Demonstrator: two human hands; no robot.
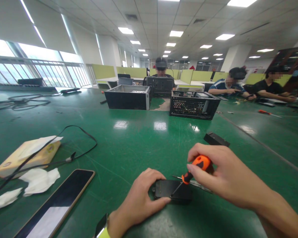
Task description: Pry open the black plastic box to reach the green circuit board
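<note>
A small flat black device (pixel 172 191) lies on the green table (pixel 144 142) close in front of me. My left hand (pixel 141 200) rests on its left end, thumb and fingers closed around it. My right hand (pixel 222 173) is closed on a screwdriver (pixel 196 167) with an orange and black handle. Its thin shaft slants down to the left, and the tip touches the top of the black device. A thin metal tool (pixel 197 185) lies on the table just behind the device, partly hidden by my right hand.
A phone (pixel 57 203), crumpled tissues (pixel 38 180), a tan box (pixel 27 155) and a black cable (pixel 81 152) lie at the left. A small black part (pixel 216 139) sits behind my right hand. Two open computer cases (pixel 161 100) stand mid-table. Three people sit at the far side.
</note>
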